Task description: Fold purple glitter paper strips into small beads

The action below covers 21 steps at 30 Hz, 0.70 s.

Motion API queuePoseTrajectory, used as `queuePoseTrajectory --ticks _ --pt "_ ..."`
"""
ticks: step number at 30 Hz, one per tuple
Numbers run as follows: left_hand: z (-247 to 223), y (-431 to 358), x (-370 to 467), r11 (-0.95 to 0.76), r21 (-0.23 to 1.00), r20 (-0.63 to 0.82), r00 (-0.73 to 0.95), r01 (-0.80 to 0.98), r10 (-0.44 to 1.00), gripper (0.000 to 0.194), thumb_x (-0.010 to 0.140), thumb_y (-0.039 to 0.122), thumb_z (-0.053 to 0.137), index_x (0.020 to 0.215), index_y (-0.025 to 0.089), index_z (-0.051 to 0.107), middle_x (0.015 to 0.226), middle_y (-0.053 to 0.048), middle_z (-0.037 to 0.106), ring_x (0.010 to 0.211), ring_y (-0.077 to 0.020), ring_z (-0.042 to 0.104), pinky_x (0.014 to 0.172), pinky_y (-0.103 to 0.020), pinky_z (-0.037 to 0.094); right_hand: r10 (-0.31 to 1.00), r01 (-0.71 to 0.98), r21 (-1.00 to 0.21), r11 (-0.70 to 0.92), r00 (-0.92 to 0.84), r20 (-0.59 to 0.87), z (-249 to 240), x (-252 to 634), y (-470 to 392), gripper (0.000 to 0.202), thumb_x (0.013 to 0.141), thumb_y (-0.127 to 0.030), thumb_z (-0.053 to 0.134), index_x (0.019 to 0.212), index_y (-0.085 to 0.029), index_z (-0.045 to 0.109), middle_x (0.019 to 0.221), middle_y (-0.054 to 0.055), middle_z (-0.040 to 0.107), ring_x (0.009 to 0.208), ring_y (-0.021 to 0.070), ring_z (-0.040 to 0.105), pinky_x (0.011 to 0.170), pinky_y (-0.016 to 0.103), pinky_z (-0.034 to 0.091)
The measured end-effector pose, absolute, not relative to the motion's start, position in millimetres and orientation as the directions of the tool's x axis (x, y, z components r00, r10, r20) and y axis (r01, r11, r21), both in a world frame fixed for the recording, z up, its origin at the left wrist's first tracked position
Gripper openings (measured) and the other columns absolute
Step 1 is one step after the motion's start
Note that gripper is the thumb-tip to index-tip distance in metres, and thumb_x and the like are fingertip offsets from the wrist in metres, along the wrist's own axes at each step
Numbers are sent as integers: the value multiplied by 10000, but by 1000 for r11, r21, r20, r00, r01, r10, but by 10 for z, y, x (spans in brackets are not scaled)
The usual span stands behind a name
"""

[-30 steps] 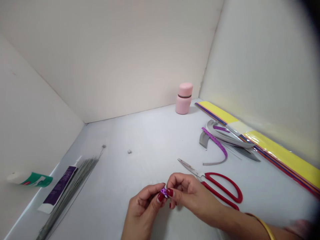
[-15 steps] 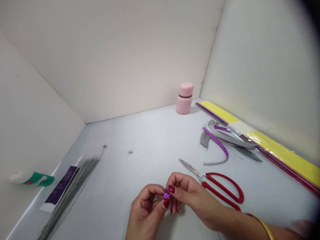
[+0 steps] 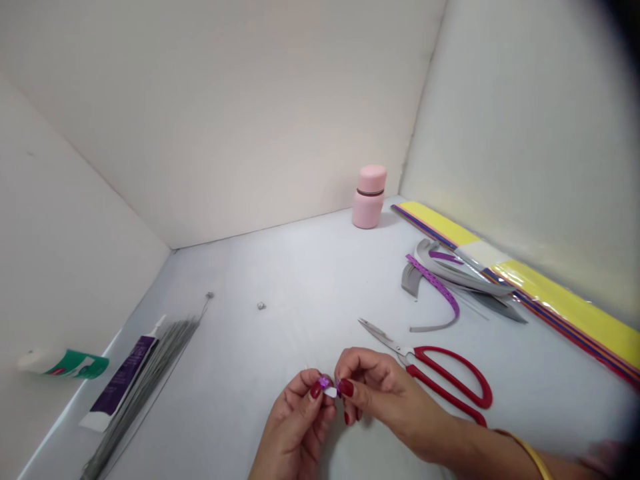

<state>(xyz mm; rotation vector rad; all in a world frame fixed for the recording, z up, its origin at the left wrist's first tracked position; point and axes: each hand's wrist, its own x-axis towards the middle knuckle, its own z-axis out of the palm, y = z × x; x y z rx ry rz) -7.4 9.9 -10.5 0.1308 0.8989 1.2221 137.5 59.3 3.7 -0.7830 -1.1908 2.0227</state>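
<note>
Between thumb and fingers, my left hand [image 3: 300,417] pinches a small shiny purple piece [image 3: 325,382] with a white part showing beside it. My right hand [image 3: 373,387] is close by on the right, its thumb and forefinger closed on the other end of the same piece. Both hands are near the front of the white table. Just behind and right of my right hand lie red-handled scissors [image 3: 453,353], blades pointing back left. Farther right, a curved purple strip [image 3: 440,287] rests by a heap of grey and white strips [image 3: 463,280].
A pink bottle [image 3: 369,197] stands at the back. Long yellow-topped sheets [image 3: 540,287] lie along the right wall. On the left are a purple tube [image 3: 123,380], thin grey wires [image 3: 145,387] and a green and white tube [image 3: 75,363]. A tiny silvery piece [image 3: 261,305] lies mid-table.
The purple piece has shifted slightly left with my left hand, and its white part now shows. My fingertips have moved a little farther apart.
</note>
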Motion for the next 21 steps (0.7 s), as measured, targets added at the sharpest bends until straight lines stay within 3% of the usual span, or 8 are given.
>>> queuePoseTrajectory --ticks 5,10,21 --pt "-173 100 -63 344 678 -381 89 -649 920 179 632 250 772 706 132 657 625 -20 664 588 -89 598 578 -160 458 789 -225 -915 -334 -598 -140 107 1387 611 267 741 -376 661 687 -148 533 583 -14 564 556 97 526 550 225 398" --pt "-92 93 -34 252 836 -286 5 -488 958 153 661 255 747 700 145 647 604 0 657 578 -77 559 575 -155 421 794 -232 -913 -336 -592 -142 100 1390 621 267 734 -375 665 682 -142 544 561 -24 550 550 95 514 552 232 397" --pt "-75 23 32 145 946 -174 -78 -288 982 98 714 233 687 723 153 632 667 -17 677 644 -117 619 622 -177 465 767 -200 -889 -412 -603 -221 42 1363 610 284 684 -359 710 682 -126 548 535 -24 570 521 84 512 531 215 381"
